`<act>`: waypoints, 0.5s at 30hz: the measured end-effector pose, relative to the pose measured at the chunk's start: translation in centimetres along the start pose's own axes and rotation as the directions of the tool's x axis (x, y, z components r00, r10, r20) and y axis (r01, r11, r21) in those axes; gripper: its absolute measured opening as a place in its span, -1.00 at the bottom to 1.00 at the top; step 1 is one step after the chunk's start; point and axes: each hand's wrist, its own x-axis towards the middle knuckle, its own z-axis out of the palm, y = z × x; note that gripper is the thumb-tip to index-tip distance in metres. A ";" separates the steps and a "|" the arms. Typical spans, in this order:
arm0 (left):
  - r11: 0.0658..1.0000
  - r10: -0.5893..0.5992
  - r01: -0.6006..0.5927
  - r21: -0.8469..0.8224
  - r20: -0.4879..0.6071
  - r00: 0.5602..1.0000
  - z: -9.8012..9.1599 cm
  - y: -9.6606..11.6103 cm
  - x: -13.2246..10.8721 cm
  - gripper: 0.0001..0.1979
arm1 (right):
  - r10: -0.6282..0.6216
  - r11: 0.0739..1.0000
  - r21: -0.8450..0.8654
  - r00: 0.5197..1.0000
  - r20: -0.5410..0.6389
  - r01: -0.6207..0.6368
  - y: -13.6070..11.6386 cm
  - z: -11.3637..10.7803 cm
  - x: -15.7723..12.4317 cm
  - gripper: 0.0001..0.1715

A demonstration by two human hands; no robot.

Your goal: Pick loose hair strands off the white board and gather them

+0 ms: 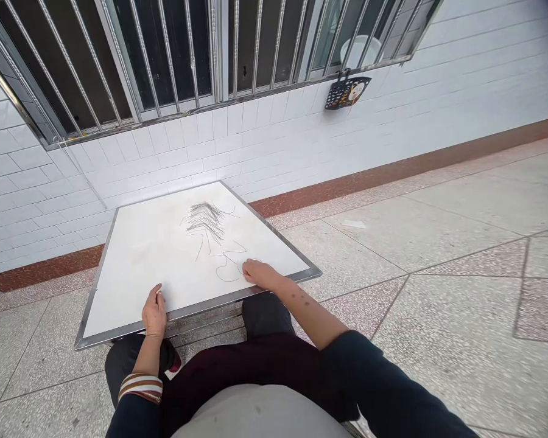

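Many thin dark strands point(205, 220) lie on a white table point(141, 243) with a grey metal edge, most of them side by side in a bunch. Looser, curling strands point(228, 267) spread nearer to me. My right hand point(258, 274) is closed low over the table's near right part, beside these curls; what its fingers hold is hidden or too small to name. At the near edge, left of the strands, my left hand point(154, 311) has its fingers drawn together, with a tiny pale spot at the fingertips that I cannot make out.
Beyond the table stands a white tiled wall point(278, 137) with a barred window point(173, 55). A dark patterned bag point(347, 92) hangs from the bars, near a white basin point(360, 52). My legs are under the near edge. A pale flat scrap point(354, 224) lies on the stone floor point(456, 316).
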 end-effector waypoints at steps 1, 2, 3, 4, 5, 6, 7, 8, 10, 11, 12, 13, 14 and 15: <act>1.000 0.004 -0.004 -0.025 0.003 1.000 -0.2 0.1 -0.1 -0.61 | -0.026 1.000 0.011 0.999 -0.029 0.026 -0.6 -0.6 -0.4 -0.87; 0.999 0.012 -0.012 -0.052 0.005 1.000 -0.4 0.4 -0.3 -0.60 | -0.051 0.998 0.024 0.997 -0.063 0.052 -1.3 -1.2 -0.9 -0.85; 0.996 0.024 -0.023 -0.081 0.006 1.000 -0.6 0.8 -0.5 -0.59 | -0.081 0.996 0.041 0.992 -0.093 0.085 -2.1 -1.8 -1.5 -0.84; 0.993 0.038 -0.037 -0.109 0.005 0.999 -0.9 1.4 -0.9 -0.58 | -0.107 0.992 0.061 0.988 -0.115 0.114 -2.9 -2.4 -2.2 -0.85; 0.990 0.053 -0.053 -0.134 0.001 0.999 -1.2 2.2 -1.3 -0.57 | -0.128 0.987 0.085 0.983 -0.129 0.139 -3.8 -2.9 -3.1 -0.86; 0.985 0.071 -0.070 -0.159 0.001 0.997 -1.6 3.3 -1.9 -0.56 | -0.159 0.976 0.126 0.978 -0.131 0.176 -4.7 -3.4 -3.9 -0.90; 0.980 0.091 -0.090 -0.179 0.001 0.996 -2.0 4.6 -2.6 -0.55 | -0.189 0.949 0.230 0.972 -0.140 0.217 -5.7 -3.9 -4.8 -0.93; 0.971 0.122 -0.117 -0.210 0.010 0.992 -2.4 6.1 -3.3 -0.56 | -0.209 0.913 0.326 0.968 -0.140 0.244 -6.6 -4.3 -5.5 -0.93; 0.923 0.224 -0.177 -0.342 0.105 0.969 -3.1 9.3 -4.7 -0.56 | -0.234 0.836 0.483 0.966 -0.111 0.258 -8.5 -4.8 -6.8 -0.92; 0.906 0.255 -0.176 -0.386 0.162 0.953 -3.3 10.8 -5.4 -0.56 | -0.235 0.805 0.536 0.966 -0.106 0.255 -9.3 -4.9 -7.3 -0.91; 0.890 0.257 -0.139 -0.435 0.225 0.940 -3.5 12.0 -5.9 -0.56 | -0.234 0.780 0.573 0.966 -0.106 0.252 -10.1 -4.9 -7.6 -0.91; 0.871 0.235 -0.063 -0.487 0.301 0.924 -3.6 13.0 -6.5 -0.55 | -0.231 0.764 0.594 0.966 -0.112 0.252 -10.8 -4.8 -7.9 -0.92; 0.840 0.211 0.028 -0.542 0.373 0.904 -3.7 13.8 -7.0 -0.54 | -0.227 0.757 0.602 0.966 -0.125 0.255 -11.4 -4.7 -8.1 -0.92; 0.806 0.187 0.119 -0.580 0.440 0.878 -3.7 14.2 -7.4 -0.51 | -0.223 0.756 0.599 0.965 -0.141 0.262 -11.8 -4.5 -8.2 -0.94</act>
